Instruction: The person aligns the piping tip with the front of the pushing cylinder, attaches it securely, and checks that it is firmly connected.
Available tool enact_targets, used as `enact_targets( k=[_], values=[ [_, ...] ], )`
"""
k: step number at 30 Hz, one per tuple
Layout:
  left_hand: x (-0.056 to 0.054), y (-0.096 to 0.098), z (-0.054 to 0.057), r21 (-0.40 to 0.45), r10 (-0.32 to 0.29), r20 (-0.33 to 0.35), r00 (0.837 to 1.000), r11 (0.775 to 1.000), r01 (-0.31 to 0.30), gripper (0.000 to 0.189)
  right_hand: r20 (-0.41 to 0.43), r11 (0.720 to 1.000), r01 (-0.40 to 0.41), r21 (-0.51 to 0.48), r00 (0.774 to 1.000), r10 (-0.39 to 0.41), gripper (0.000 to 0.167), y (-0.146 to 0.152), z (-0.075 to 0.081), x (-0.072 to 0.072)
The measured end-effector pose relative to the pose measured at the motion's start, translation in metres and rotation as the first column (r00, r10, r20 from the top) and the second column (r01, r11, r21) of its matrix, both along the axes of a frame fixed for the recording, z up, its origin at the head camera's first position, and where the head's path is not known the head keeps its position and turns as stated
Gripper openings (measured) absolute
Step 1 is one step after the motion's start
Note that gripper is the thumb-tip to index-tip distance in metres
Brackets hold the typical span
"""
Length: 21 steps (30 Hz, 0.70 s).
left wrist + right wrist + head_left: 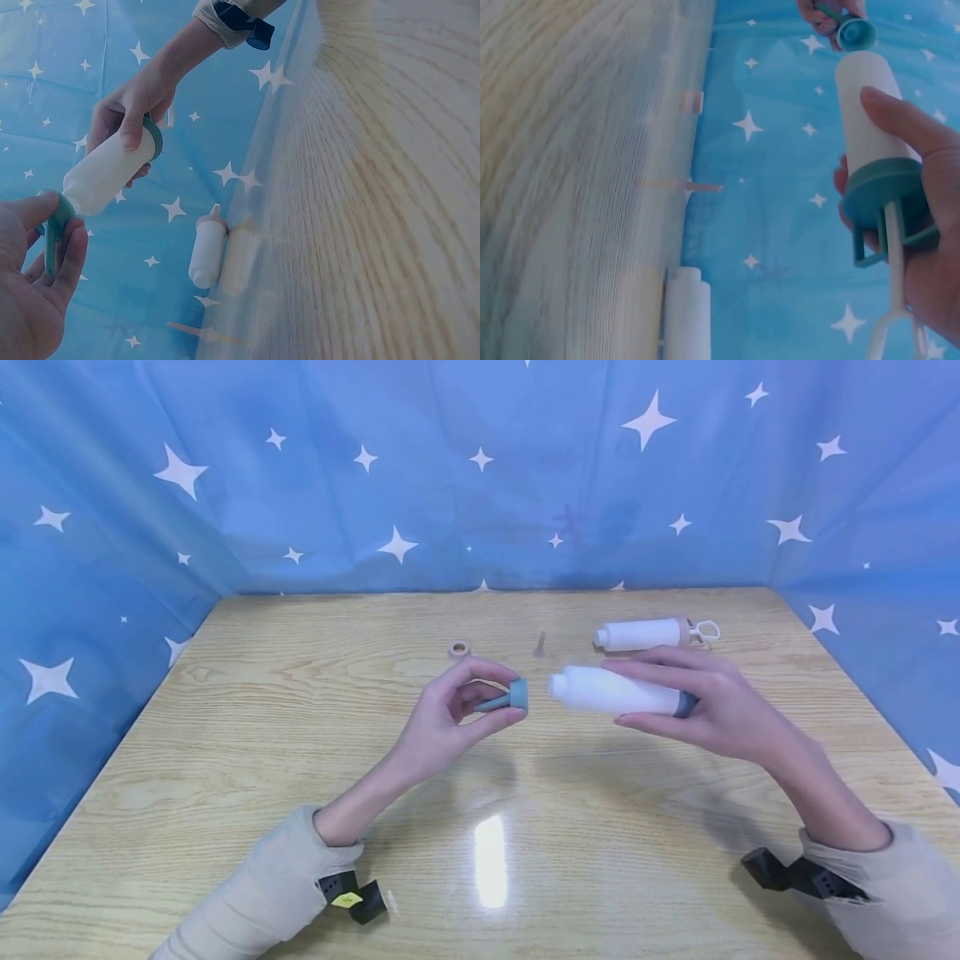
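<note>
My left hand (442,718) pinches a teal cap (518,693) with a narrow spout, its thumb and fingertips at the rim. The spout points back toward the palm, and the wide mouth faces right. My right hand (701,693) grips a white-barrelled syringe (611,691) held sideways above the table. Its narrower neck points at the cap, with a small gap between them in the head view. In the right wrist view, a teal collar (885,184) sits at the barrel's rear, and a white plunger rod (895,255) with a looped handle comes out of it.
Behind the right hand lies a second white syringe (641,635) with a pinkish collar and a looped handle. A small pinkish ring (459,648) and a pinkish nozzle (540,645) are farther back on the wooden table (262,718). A blue star-patterned curtain (450,460) surrounds it.
</note>
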<state>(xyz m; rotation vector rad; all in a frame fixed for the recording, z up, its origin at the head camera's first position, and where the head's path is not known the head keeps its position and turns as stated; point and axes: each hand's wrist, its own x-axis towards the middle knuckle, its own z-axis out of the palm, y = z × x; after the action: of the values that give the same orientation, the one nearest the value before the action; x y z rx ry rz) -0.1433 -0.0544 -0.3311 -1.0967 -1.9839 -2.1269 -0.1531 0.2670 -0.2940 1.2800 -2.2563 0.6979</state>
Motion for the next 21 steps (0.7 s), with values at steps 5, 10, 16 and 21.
enact_targets(
  k=[5,10,16,21],
  values=[
    [0.000,0.001,0.001,0.003,-0.003,0.007,1.000,1.000,0.003,0.035,-0.026,1.000,-0.010,-0.007,1.000,0.010,0.058,-0.004,0.000,0.001],
    [0.001,0.002,0.001,-0.005,-0.002,0.007,1.000,1.000,0.002,0.035,-0.032,0.999,-0.034,-0.011,0.999,0.033,0.057,-0.010,0.000,0.004],
    [0.002,0.002,0.000,-0.007,-0.003,0.011,1.000,1.000,0.003,0.035,-0.026,0.999,-0.045,-0.014,0.999,0.044,0.056,-0.016,0.001,0.006],
    [0.002,0.003,0.000,-0.011,0.004,0.010,1.000,1.000,-0.004,0.036,-0.020,0.999,-0.040,-0.009,0.999,0.040,0.056,-0.019,0.001,0.008]
  ],
)
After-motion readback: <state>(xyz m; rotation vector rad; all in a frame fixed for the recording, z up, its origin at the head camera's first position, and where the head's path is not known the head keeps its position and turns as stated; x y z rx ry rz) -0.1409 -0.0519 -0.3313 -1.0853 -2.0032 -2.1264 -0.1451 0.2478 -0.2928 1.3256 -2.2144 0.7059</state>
